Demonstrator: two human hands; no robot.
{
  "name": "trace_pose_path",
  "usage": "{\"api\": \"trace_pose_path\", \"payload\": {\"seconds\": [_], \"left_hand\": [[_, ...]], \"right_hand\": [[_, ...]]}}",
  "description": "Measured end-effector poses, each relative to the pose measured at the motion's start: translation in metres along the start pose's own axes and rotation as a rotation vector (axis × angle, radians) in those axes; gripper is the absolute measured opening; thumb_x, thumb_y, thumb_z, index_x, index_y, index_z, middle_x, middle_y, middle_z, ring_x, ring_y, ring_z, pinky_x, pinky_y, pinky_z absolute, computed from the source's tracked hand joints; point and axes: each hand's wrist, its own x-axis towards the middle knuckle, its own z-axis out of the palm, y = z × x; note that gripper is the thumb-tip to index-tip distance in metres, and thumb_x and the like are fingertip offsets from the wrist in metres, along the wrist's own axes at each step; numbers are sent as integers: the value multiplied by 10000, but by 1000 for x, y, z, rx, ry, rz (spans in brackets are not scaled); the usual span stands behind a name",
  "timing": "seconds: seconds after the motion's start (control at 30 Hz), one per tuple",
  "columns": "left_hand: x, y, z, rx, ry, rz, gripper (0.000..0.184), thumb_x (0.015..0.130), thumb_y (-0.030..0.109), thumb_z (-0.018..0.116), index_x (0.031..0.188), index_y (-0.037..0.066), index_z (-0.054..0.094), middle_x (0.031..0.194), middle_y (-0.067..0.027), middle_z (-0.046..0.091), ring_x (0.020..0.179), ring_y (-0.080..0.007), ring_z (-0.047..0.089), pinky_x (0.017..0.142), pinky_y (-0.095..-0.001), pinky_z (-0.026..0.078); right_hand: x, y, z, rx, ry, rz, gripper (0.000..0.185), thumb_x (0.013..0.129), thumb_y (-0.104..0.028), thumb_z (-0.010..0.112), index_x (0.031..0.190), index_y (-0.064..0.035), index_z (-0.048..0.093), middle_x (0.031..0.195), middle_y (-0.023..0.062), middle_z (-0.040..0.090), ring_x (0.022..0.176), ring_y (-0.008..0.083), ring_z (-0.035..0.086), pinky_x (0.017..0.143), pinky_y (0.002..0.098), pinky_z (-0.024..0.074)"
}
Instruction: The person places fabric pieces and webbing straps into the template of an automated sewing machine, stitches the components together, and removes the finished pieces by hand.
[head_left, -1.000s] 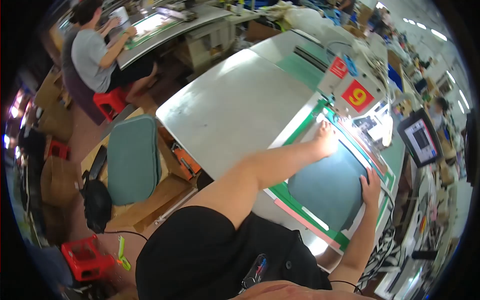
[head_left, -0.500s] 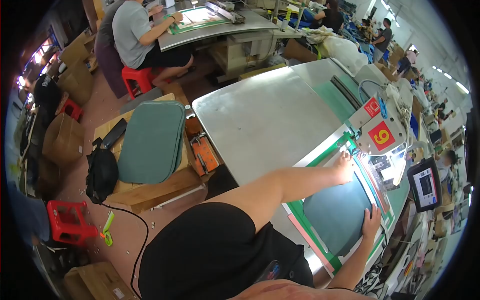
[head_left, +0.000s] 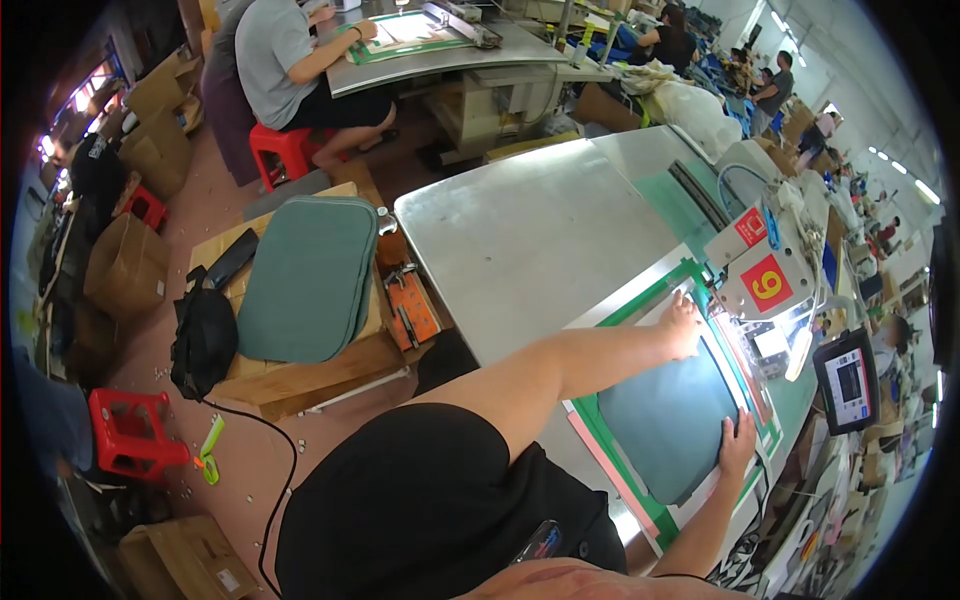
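Observation:
A dark blue-grey fabric panel [head_left: 665, 420] lies in a green-edged frame [head_left: 625, 465] beside the head of a sewing machine [head_left: 755, 270] marked 9. At the panel's upper end rests my left hand [head_left: 683, 326], its fingers partly spread near the lit machine head. My right hand [head_left: 738, 446] lies on the panel's right edge with its fingers apart. Neither hand grips anything visible. A stack of similar green-grey panels [head_left: 305, 275] sits on a wooden box to the left.
The metal tabletop [head_left: 520, 250] spreads left of the machine. A control screen [head_left: 847, 380] stands at right. A black bag [head_left: 205, 343] and a red stool [head_left: 137, 432] are at left. A seated person [head_left: 275, 65] works at another table; other people are farther back.
The view has swung, so the scene appears shifted. Both hands stay at the panel, which has moved slightly to the left within its frame.

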Motion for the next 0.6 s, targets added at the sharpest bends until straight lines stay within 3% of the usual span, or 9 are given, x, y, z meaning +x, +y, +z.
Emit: {"api": "trace_pose_path", "payload": {"seconds": [0.2,0.6], "left_hand": [[-1,-22,-3,46,-25,-25,617,736,556,597,1208,163,544,1267,-170,471,1218,-282,409,1044,-549,187],[-5,-64,-10,5,9,-43,633,722,590,586,1194,169,565,1297,-134,475,1226,-271,405,1020,-606,187]], "right_hand": [[7,-20,4,-6,1,-13,458,858,-293,557,1264,-89,495,1313,179,441,1221,327,393,1026,393,288],[23,-63,12,-61,27,-37,481,844,-357,577,1207,-45,533,1278,209,464,1174,358,433,995,403,326]]}}
